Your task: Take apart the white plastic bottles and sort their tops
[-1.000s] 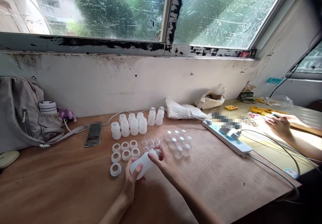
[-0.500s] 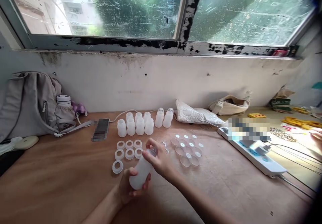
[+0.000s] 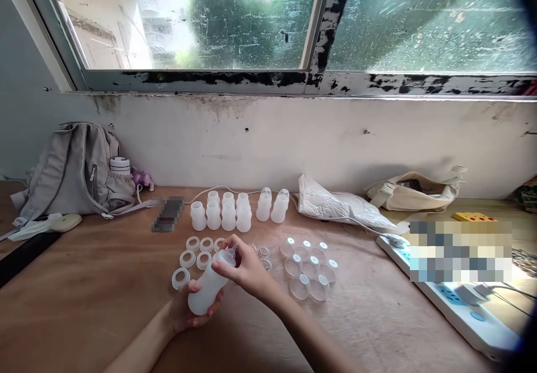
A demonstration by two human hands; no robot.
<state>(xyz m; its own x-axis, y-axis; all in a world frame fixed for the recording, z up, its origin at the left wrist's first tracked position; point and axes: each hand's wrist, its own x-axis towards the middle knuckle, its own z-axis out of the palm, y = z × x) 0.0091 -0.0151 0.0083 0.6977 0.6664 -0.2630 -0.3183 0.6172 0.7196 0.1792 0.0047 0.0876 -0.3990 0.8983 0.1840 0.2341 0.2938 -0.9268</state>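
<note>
Translucent white plastic bottle [image 3: 202,293], lower centre of frame, up off the wooden tabletop [image 3: 104,289], both hands on it. Change: a second ago it lay flatter in the grip with the right hand over the mouth end; now it's steeper, nearer the ring collars [image 3: 180,287] at left, and the clear nipple-like top [image 3: 229,255] shows. Judging by that, work is at the mouth end, top on or nearly; seating vs. loosening, can't tell. Two bottles with clear tops [image 3: 264,205] stand behind, upper centre, right of the open-necked bottles [image 3: 229,216]. Long axis runs diagonally: base lower left, mouth to upper right, tilted, not upright. Left hand [image 3: 183,308] wraps the lower body, fingers curled round, thumb on the near-left side, fingertips out at right. Right hand [image 3: 245,269]: thumb pressed to the neck, index bent over by the top, pinching there; remaining fingers partly hidden, spread not clear. Clear round covers [image 3: 298,290] sit right, untouched.
</note>
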